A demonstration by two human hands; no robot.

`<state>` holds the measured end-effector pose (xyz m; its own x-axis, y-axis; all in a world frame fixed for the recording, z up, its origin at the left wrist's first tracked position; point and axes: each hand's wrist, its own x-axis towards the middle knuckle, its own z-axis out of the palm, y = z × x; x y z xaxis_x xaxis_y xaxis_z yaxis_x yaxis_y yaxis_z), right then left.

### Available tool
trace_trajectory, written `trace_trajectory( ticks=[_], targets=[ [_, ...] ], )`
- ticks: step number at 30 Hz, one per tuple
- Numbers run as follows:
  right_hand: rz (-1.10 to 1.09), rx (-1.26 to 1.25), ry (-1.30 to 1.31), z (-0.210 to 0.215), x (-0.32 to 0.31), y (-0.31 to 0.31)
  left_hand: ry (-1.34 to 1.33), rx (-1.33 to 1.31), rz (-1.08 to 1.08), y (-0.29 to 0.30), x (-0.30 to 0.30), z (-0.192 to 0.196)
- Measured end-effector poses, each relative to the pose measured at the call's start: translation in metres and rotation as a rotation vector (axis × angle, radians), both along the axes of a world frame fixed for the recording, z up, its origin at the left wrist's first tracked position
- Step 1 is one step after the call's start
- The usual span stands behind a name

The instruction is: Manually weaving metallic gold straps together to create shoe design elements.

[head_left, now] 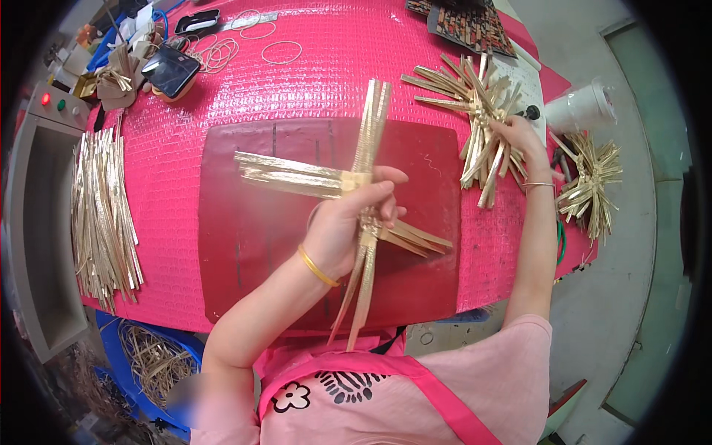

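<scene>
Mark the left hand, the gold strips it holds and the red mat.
Left hand (340, 224): head view, middle of hand.
Gold strips (356, 181): head view, upper pale crossing.
Red mat (419, 293): head view, lower right.

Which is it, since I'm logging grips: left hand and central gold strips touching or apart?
Touching: the head view shows the left hand, thumb lying across the central gold strips.

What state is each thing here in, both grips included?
Left grip: closed on gold cross
Gold cross: held, ends splayed
Right grip: touching gold pile, closure unclear
Gold pile: heaped, ends jutting
Loose strips: lying side by side
Mat: flat
Tub: open, holding scraps
Red lamp: lit
Black device: screen looks dark
</scene>
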<state>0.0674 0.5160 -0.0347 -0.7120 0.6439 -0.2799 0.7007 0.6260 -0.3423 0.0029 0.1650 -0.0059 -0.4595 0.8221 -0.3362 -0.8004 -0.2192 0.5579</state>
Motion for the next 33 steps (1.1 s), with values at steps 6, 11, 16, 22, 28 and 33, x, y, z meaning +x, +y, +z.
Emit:
trace_trajectory(
  ticks=[6, 11, 16, 22, 28, 33],
  targets=[
    [-0.174, 0.19, 0.356, 0.022, 0.047, 0.011, -0.005, 0.027, -0.046, 0.0, 0.003, -0.004],
    [0.215, -0.004, 0.457, 0.086, 0.02, -0.187, -0.033, 0.051, -0.023, 0.007, 0.013, -0.004],
    [0.25, -0.417, 0.534, 0.068, -0.014, -0.153, -0.206, 0.082, 0.077, 0.003, 0.011, -0.005],
    [-0.027, 0.378, 0.177, -0.006, 0.001, -0.019, -0.132, 0.037, 0.059, -0.023, 0.005, -0.006],
    [0.094, 0.302, 0.432, 0.007, -0.007, -0.01, -0.151, 0.038, 0.0, -0.018, 0.009, -0.006],
    [0.051, 0.393, 0.37, 0.005, -0.006, -0.018, -0.1, -0.025, -0.097, -0.023, 0.014, -0.002]
  ],
)
